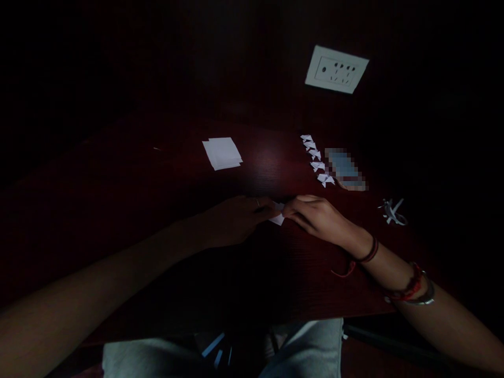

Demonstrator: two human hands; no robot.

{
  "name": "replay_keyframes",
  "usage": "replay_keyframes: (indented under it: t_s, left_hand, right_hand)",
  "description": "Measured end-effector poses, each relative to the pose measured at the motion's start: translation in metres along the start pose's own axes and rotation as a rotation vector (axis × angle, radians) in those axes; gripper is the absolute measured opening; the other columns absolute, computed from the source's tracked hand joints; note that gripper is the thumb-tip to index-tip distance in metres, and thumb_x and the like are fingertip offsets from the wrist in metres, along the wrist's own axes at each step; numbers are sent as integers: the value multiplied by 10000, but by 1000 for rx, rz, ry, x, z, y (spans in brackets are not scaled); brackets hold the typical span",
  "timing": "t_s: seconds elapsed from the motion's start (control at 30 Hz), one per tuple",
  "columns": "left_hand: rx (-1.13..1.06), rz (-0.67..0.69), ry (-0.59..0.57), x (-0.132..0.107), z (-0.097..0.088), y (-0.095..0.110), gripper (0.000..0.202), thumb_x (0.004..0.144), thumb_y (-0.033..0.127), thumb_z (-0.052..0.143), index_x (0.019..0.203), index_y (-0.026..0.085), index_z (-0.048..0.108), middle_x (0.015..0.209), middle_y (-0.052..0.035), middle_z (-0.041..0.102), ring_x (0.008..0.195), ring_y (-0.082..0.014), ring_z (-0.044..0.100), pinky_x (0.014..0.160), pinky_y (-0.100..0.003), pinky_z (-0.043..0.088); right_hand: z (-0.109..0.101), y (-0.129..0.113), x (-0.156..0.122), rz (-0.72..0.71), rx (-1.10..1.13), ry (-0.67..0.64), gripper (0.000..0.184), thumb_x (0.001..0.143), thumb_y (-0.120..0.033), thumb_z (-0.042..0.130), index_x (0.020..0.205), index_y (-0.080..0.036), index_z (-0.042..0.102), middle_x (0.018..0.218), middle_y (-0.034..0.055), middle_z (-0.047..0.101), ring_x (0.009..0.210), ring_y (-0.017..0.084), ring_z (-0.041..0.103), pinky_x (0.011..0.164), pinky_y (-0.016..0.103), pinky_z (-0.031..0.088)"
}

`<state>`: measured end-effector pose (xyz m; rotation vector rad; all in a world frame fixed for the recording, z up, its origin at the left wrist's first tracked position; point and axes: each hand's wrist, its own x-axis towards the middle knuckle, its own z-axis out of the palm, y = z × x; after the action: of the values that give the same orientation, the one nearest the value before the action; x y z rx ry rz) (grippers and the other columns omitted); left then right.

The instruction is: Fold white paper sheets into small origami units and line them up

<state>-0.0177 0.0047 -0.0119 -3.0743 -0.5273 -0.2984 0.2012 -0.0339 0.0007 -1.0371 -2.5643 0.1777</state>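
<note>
The scene is dim. My left hand point(236, 220) and my right hand point(318, 218) meet over a dark red table point(157, 210), both pinching one small white piece of paper point(277, 216) between their fingertips. The paper looks partly folded, and my fingers hide most of it. There is a ring on my left hand, and cords and bracelets circle my right wrist.
A stack of white paper squares point(222, 153) lies beyond my left hand. A row of several small folded white pieces point(316, 159) runs beyond my right hand, beside a blurred-out flat object point(345, 169). White paper scraps point(392, 211) lie far right. A white socket plate point(336, 69) sits at the back.
</note>
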Motion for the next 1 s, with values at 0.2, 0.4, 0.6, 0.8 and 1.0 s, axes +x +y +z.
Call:
replay_keyframes:
  t_s: [0.2,0.4,0.6,0.8,1.0]
  left_hand:
    - [12,8,-17,0,1,0,467,764,84,398,1203,243,378,1264,-34,377,1013,-180,473,824,-299,358]
    - [-30,14,-23,0,2,-1,508,759,51,369,1233,229,347,1289,-34,344,1076,-172,425,870,-285,349]
    - [-56,11,-10,0,0,0,503,763,50,357,1232,230,350,1283,-31,349,1101,-161,406,893,-280,342]
    - [-41,16,12,-1,0,-1,459,757,62,387,1191,209,403,1239,-40,409,1069,-168,436,866,-284,347]
    - [-126,88,18,0,0,-8,521,716,1,371,1190,216,402,1245,-33,413,1109,-152,399,890,-296,317]
  right_hand:
    - [-2,1,-1,13,84,4,115,819,-166,424,888,-149,514,822,47,577,769,128,532,709,267,431]
    - [-3,2,-3,7,49,-5,207,768,-144,459,971,-153,499,869,48,575,813,144,527,730,282,428]
    - [-7,-5,-2,-23,-186,-80,207,785,-165,411,957,-127,519,821,63,564,784,161,521,741,310,406]
    - [-12,-3,-11,-10,-211,7,167,785,-189,418,891,-137,537,757,47,562,700,145,512,694,298,412]
    - [-11,6,-8,6,5,71,239,787,-220,461,1016,-158,494,925,56,573,839,150,523,746,288,432]
